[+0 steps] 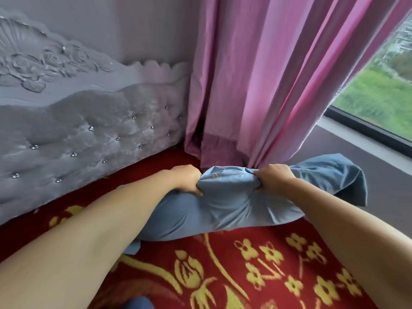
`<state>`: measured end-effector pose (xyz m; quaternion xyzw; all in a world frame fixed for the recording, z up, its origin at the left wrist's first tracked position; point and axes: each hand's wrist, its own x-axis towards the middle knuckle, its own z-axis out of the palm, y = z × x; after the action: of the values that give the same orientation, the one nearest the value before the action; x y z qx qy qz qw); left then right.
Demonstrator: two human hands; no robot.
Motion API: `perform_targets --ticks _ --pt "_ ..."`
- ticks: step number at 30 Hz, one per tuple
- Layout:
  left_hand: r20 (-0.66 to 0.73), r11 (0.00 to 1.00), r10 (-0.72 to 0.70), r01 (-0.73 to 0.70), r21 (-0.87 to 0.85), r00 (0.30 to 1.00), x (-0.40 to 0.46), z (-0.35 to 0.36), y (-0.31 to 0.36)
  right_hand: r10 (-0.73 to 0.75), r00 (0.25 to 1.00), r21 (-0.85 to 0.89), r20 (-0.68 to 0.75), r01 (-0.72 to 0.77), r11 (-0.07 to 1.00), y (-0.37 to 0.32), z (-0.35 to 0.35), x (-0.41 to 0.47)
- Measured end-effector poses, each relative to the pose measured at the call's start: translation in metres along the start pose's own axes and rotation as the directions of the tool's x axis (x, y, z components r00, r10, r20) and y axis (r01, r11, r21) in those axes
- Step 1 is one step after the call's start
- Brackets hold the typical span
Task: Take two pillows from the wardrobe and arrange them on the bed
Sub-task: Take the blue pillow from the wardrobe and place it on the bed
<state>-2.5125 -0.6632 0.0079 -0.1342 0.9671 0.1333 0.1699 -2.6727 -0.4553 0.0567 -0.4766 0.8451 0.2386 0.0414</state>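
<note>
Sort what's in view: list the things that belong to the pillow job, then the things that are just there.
Part of the job:
- blue pillow, bunched in the grip of both hands
- left hand
- right hand
- red floral bedspread, where the pillow rests
- grey tufted headboard

Just there:
- pink curtain
- window
- window ledge

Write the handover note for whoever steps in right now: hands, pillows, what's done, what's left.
Left hand: grip closed on the blue pillow, bunching its near-left top edge.
Right hand: grip closed on the same pillow, further right.
Pillow: over the red floral bedspread, near the grey tufted headboard and pink curtain; its right end reaches toward the window ledge.
Done: one pillow brought to the bed.
Left: set it straight against the headboard and release. No second pillow or wardrobe is in view, so check for it.
</note>
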Motion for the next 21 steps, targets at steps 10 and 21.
perform_targets --ticks 10,21 --pt "0.124 0.995 -0.03 0.041 -0.089 0.992 0.078 -0.027 -0.136 0.034 0.989 0.041 0.143 -0.04 0.998 -0.052 -0.038 0.143" --pt "-0.027 0.968 -0.171 0.163 -0.191 0.985 0.166 0.007 -0.253 -0.092 0.956 -0.032 0.278 0.105 0.994 -0.084 -0.066 0.304"
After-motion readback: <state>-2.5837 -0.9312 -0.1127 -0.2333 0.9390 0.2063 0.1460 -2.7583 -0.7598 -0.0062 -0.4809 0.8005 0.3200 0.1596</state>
